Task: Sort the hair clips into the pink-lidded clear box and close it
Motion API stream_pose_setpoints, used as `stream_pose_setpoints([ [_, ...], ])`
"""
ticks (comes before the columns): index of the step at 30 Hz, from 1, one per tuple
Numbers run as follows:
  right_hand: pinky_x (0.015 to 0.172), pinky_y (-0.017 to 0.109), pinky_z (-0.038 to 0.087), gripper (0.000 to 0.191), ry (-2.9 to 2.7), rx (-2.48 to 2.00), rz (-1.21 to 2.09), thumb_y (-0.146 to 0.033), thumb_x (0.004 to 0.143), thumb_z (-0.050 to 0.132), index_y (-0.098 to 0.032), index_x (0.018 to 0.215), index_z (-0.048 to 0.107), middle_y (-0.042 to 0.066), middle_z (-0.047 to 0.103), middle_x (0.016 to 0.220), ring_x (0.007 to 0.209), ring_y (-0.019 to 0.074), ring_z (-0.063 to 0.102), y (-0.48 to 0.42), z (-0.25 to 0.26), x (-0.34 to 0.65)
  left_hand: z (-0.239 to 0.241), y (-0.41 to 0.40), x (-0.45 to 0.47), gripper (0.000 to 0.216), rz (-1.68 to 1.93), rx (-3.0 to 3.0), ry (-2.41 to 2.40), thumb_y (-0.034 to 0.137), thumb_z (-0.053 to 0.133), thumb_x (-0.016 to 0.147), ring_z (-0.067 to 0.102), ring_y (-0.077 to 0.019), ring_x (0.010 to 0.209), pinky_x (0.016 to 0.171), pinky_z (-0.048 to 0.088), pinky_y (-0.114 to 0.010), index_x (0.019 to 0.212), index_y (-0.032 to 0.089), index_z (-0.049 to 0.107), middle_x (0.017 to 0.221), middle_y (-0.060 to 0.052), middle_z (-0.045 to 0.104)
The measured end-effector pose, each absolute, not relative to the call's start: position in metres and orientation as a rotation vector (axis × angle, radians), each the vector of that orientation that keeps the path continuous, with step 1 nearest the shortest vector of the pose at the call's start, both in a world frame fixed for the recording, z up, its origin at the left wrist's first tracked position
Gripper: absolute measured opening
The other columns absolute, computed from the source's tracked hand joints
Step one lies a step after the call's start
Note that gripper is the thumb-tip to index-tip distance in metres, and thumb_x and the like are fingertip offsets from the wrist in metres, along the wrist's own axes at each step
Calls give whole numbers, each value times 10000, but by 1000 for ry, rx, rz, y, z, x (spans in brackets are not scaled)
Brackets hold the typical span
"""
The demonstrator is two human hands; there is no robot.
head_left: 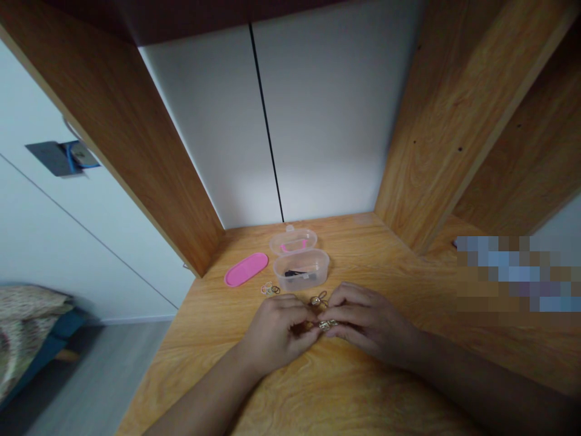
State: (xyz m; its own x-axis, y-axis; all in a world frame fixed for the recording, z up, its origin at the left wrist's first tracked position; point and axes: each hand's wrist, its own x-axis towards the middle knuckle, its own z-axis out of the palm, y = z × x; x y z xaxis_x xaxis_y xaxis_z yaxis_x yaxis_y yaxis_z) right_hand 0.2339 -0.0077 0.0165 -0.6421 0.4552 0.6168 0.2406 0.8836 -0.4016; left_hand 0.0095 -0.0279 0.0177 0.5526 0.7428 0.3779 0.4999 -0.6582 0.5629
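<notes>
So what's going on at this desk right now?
A person sits at a wooden desk, both hands together over small gold-coloured metal pieces. The left hand and right hand pinch them between the fingertips; what exactly they are is too small to tell. Another gold piece lies just beyond. Farther back stand two clear plastic boxes, a pink lid and some small rings.

Single head view, looking forward-down over desk (363,387), fairly near; edges probably distorted.
</notes>
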Motion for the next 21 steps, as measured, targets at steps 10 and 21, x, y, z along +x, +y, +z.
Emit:
stream_pose_setpoints([
  [10,684,248,526,182,-2134,-486,310,-242,923,639,-269,1101,670,27,677,872,769,138,639,-9,22,236,24,-28,8,190,1054,2281,990,234,592,922,703,-193,859,806,524,-324,1010,229,760,953,-77,777],
  [21,819,352,561,436,-2089,-811,409,-265,877,673,-266,1298,561,87,654,1125,960,213,638,-1,11,241,18,-11,-10,109,1506,2147,1563,288,669,867,642,-220,847,824,468,-366,874,234,763,859,-45,753],
])
